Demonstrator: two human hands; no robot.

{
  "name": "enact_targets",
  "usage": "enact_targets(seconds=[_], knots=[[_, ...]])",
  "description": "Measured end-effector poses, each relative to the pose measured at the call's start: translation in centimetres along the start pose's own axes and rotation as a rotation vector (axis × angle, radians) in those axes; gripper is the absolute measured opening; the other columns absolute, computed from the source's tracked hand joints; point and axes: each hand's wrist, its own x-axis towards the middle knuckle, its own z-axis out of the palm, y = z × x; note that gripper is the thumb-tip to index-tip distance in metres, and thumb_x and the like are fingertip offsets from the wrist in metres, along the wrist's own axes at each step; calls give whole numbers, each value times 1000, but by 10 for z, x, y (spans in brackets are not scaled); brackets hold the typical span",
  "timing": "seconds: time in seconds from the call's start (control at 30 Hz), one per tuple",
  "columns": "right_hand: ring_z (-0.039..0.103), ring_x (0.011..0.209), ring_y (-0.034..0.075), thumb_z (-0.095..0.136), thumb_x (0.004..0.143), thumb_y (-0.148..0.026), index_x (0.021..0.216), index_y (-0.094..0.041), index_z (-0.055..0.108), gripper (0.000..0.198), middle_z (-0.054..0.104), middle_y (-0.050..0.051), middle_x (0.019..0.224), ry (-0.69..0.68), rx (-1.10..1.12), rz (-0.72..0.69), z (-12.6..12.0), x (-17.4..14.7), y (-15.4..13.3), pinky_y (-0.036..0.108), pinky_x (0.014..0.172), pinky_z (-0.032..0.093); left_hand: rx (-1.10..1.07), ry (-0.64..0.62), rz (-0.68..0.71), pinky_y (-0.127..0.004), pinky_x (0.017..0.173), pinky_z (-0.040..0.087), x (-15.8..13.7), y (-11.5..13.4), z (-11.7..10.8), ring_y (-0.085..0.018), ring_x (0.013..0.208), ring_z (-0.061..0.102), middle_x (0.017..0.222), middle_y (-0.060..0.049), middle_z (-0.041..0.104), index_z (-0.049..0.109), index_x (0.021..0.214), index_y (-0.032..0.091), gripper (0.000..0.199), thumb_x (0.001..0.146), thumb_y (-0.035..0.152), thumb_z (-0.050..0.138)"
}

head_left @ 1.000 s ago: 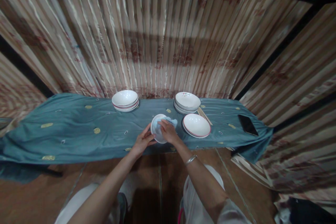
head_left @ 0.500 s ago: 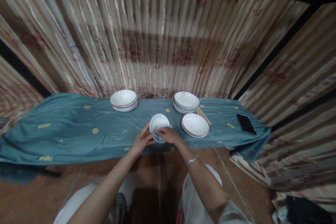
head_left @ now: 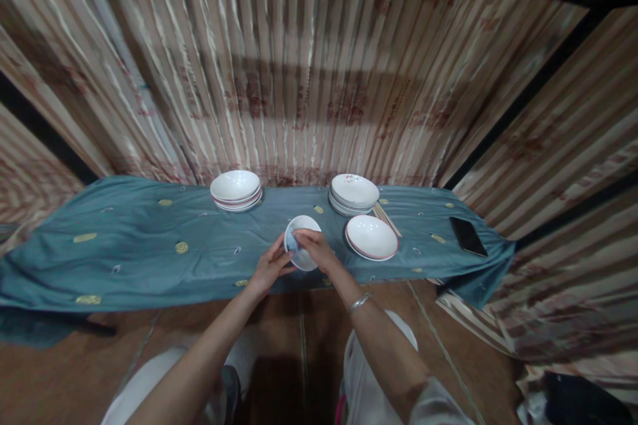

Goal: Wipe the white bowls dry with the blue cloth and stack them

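Observation:
A small white bowl (head_left: 308,261) is tilted toward me above the front part of the table. My left hand (head_left: 269,268) grips its left side, thumb at the rim and fingers beneath. Inside the bowl, my right hand (head_left: 314,247) presses a light blue cloth (head_left: 291,239) against the inner left wall. Its fingers are bunched over the cloth and hide part of it. Just right of my hands sit shallow white bowls with a red rim (head_left: 371,238), stacked together.
A stack of white bowls (head_left: 236,186) stands at the back left, a stack of white plates (head_left: 354,191) at the back right. Beside the plates lie chopsticks (head_left: 385,218). A black phone (head_left: 467,236) rests at the right end of the teal tablecloth (head_left: 144,246). Striped curtains (head_left: 299,80) hang behind.
Inside the bowl, my right hand and the cloth have moved from the lower right up to the left wall. My left hand and the bowl stay nearly in place.

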Motion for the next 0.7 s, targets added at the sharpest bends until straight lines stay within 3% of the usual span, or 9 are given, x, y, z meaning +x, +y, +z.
enact_targets(seconds=[0.23, 0.37, 0.7], knots=[[56, 110, 20, 51, 82, -37, 96, -21, 70, 29, 65, 6, 116, 94, -142, -167, -12, 14, 5, 34, 101, 38, 0, -22, -5, -44, 84, 56, 1, -1, -1, -28, 107, 62, 115, -7, 67, 44, 140, 27, 81, 67, 25, 77], [48, 123, 19, 47, 85, -29, 107, -22, 68, 32, 60, 6, 126, 141, -333, -168, -23, 21, 10, 36, 109, 31, -13, -13, -1, -45, 84, 56, 0, -2, -1, -27, 106, 63, 115, -8, 67, 45, 139, 27, 80, 67, 24, 77], [48, 123, 20, 39, 85, -14, 123, -18, 61, 44, 57, 9, 129, 169, -710, -148, -42, 21, 22, 37, 109, 32, 2, -2, -6, -43, 82, 57, -1, -2, -1, -26, 101, 65, 113, -8, 68, 43, 141, 26, 82, 66, 24, 78]])
